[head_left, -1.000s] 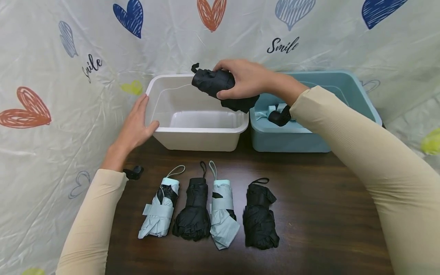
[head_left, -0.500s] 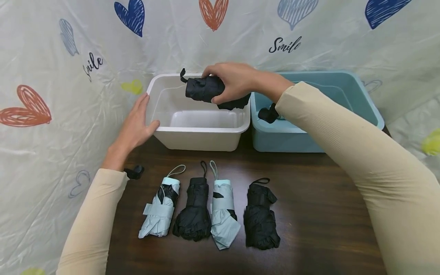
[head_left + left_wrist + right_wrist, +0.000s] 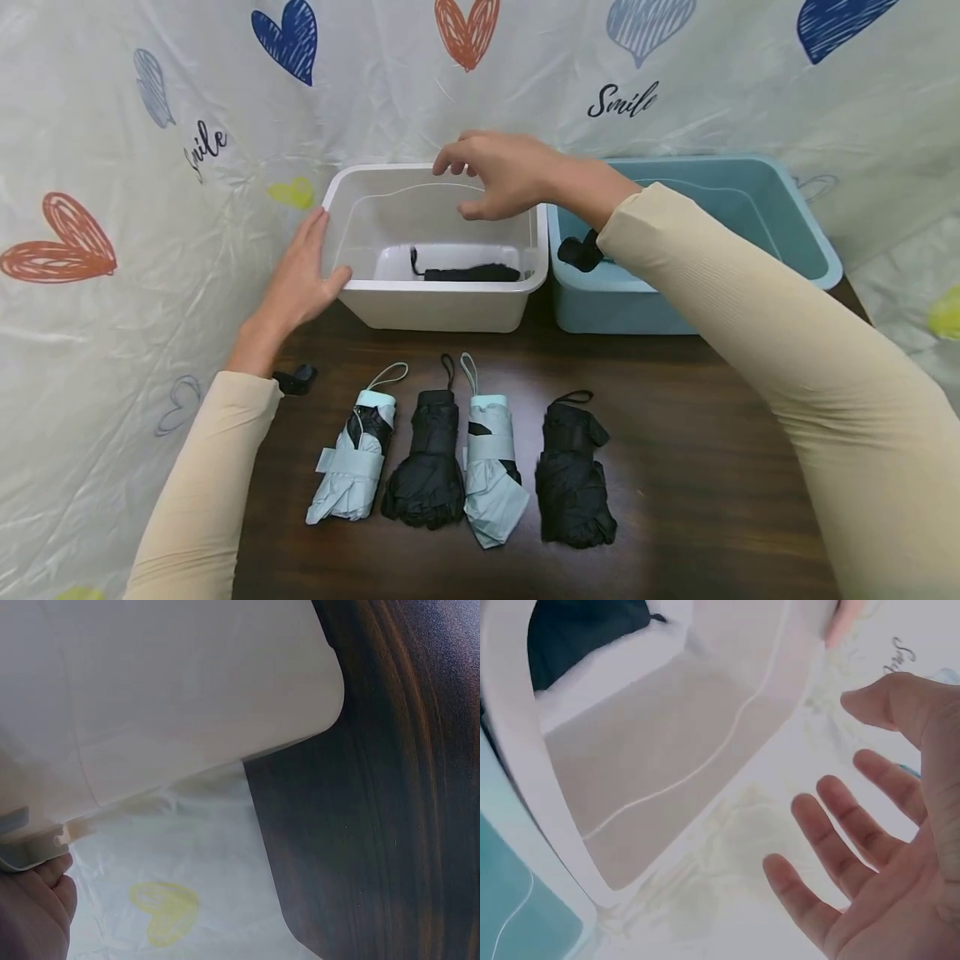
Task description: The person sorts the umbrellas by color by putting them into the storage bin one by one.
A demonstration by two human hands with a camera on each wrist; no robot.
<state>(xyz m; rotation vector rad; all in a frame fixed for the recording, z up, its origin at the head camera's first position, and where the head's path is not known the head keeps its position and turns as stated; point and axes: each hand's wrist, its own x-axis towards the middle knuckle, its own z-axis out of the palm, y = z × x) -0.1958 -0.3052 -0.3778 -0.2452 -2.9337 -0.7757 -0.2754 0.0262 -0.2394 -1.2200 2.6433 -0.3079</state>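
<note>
One right hand (image 3: pixel 506 175): in the upper middle of the head view, hangs over the right part of the white bin (image 3: pixel 435 310); fingers spread and lightly bent, thumb well apart from them.
Left hand (image 3: pixel 296 267): left of centre, rests against the bin's left rim; fingers straight and close together, thumb apart, by the front corner.
Black umbrella (image 3: pixel 472 273): folded, on the white bin's floor near the front wall, loop to the left; lower edge hidden by the rim.
Blue bin (image 3: pixel 630 315): upper right, just beside the white one, inside partly hidden by the right sleeve (image 3: pixel 787 358).
Lower-middle row, left to right: leftmost pale umbrella (image 3: pixel 348 467), inner black umbrella (image 3: pixel 426 467), inner pale umbrella (image 3: pixel 491 492), rightmost black umbrella (image 3: pixel 573 483); all folded, loops upward, inner two seemingly touching.
Table (image 3: pixel 712 467): dark, wood-grained.
Backdrop (image 3: pixel 517 100): whitish sheet, printed with hearts and "Smile".
</note>
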